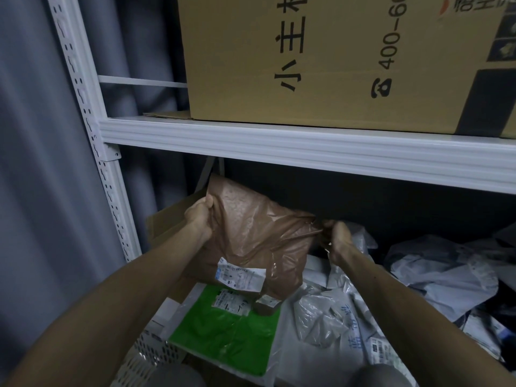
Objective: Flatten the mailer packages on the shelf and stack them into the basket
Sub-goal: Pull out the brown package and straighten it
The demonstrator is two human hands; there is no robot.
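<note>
Brown crinkled mailer (251,233), white label (240,276) — left hand (199,216) and right hand (336,238), fingers curled round opposite edges

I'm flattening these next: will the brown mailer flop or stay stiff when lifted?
Probably floppy: the brown mailer creases and bunches where the right hand pinches it. Likely light; the left hand grips one edge. Glossy film may slip.

White metal shelf unit (279,141), slotted upright (83,93) at left. Upper board: 1 large printed cardboard box (321,60), flat cardboard sheet (167,114) poking out beside its base. Lower level: heap of crumpled grey mailers (441,272), open brown carton (164,222) at left.
</note>
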